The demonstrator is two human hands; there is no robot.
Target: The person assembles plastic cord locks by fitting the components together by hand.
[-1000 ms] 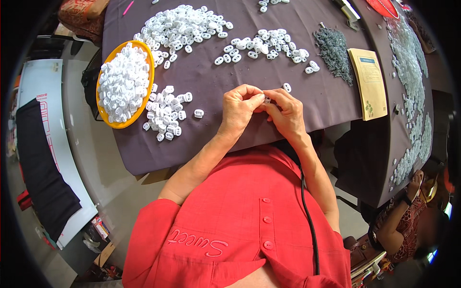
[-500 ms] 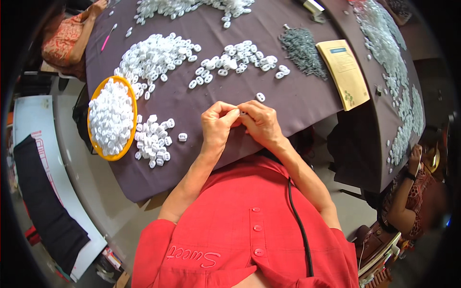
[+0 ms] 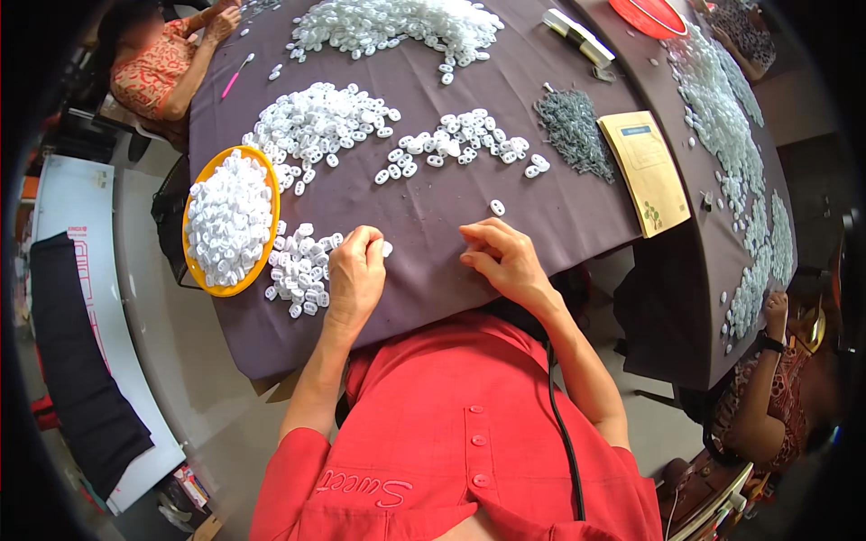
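Note:
My left hand (image 3: 355,278) is closed, fingertips pressed together, at the right side of a small heap of white plastic pieces (image 3: 298,270). Whatever its fingers hold is hidden. One white piece (image 3: 387,249) shows just right of its fingertips. My right hand (image 3: 507,260) hovers over the cloth with thumb and forefinger apart and nothing visible between them. Beyond it lies a single white oval piece with two dark holes (image 3: 497,207). An orange-rimmed bowl (image 3: 274,209) full of similar white pieces stands at the left.
Larger white heaps (image 3: 329,122) and a scattered group (image 3: 460,137) lie farther back. Right of them are a pile of small grey parts (image 3: 573,131) and a tan booklet (image 3: 645,171). A pink-handled tool (image 3: 236,77) is far left. Other people sit at left and right.
My hands, together at the fingertips before, have separated. The left has moved left to the small heap; the right has shifted slightly right and its fingers have parted. The view has shifted.

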